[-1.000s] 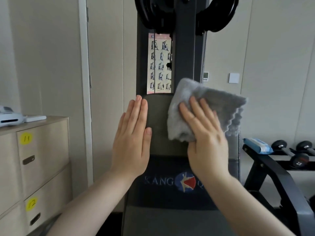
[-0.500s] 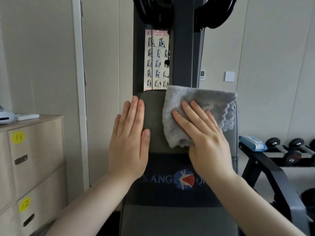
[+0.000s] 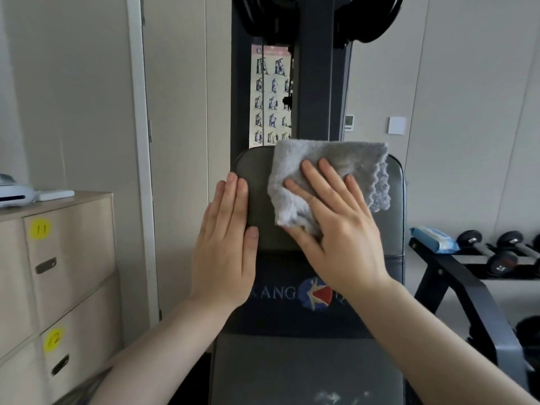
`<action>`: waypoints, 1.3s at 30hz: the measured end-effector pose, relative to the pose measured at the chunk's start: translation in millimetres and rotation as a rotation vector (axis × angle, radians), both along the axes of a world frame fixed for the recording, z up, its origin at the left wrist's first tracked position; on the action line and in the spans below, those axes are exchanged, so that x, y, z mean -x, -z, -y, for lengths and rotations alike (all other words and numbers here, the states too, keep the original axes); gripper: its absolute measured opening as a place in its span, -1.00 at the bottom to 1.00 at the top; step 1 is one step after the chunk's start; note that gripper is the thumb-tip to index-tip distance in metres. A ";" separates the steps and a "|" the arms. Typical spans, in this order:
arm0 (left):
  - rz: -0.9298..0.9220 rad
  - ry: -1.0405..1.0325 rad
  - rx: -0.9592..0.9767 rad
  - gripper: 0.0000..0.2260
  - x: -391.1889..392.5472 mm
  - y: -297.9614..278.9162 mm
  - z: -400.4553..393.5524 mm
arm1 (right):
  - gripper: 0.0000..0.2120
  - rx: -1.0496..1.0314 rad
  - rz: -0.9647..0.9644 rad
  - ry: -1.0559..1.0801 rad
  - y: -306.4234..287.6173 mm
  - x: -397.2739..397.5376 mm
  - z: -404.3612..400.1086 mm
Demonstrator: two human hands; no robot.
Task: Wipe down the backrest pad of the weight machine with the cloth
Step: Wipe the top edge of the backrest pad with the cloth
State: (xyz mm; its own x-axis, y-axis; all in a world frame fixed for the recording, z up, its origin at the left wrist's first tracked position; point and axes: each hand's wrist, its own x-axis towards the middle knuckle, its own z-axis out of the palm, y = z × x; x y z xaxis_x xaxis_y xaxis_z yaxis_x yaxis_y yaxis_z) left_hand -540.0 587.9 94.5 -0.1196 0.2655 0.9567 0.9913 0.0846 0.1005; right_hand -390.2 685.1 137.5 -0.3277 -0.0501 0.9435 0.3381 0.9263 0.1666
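Here the grey cloth (image 3: 327, 176) lies under the flat, spread right hand (image 3: 342, 229) on the backrest pad (image 3: 263, 217); the open left hand (image 3: 226, 244) rests just beside it.

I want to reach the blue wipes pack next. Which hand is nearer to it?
Right. The right hand presses the cloth on the backrest pad, on the side toward the blue wipes pack. The left hand lies flat at the pad's opposite edge.

Grey cloth (image 3: 327, 171) crumpled flat atop dark upright backrest pad (image 3: 263, 182).
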 end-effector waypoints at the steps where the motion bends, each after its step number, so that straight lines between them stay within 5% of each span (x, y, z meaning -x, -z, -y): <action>1: -0.001 -0.004 -0.003 -0.49 -0.2 0.3 0.2 | -0.51 0.042 -0.044 0.020 -5.7 6.2 3.6; 4: -0.003 0.010 -0.001 -0.50 0.0 1.6 1.6 | -0.49 0.130 -0.124 0.096 -14.1 32.5 23.5; 10: -0.001 0.013 0.001 -0.49 0.3 1.4 1.2 | -0.49 -0.016 0.014 0.133 6.2 10.3 6.5; 16: -0.004 0.002 -0.001 -0.50 2.4 2.6 -0.4 | -0.50 0.172 -0.168 0.152 -21.7 34.5 24.6; 22: -0.007 0.002 0.008 -0.50 0.5 1.4 1.0 | -0.58 -0.063 -0.002 0.150 14.4 3.9 1.8; 28: 0.004 0.021 0.000 -0.50 1.4 1.3 0.3 | -0.57 0.184 -0.186 0.109 -3.4 34.3 25.4; 34: -0.018 0.017 0.045 -0.34 0.4 -0.7 4.9 | -0.58 -0.024 0.052 0.090 28.6 10.5 12.6; 39: 0.004 -0.010 0.049 -0.36 -0.4 -1.4 5.4 | -0.57 0.193 -0.146 0.047 -11.2 35.2 25.0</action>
State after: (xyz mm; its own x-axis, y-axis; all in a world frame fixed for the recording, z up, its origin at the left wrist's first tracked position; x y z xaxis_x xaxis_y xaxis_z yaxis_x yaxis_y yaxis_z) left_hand -539.6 582.5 95.9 -0.1260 0.3105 0.9422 0.9901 0.0990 0.0998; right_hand -425.4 660.1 148.7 -0.1850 0.1476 0.9716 0.3895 0.9187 -0.0654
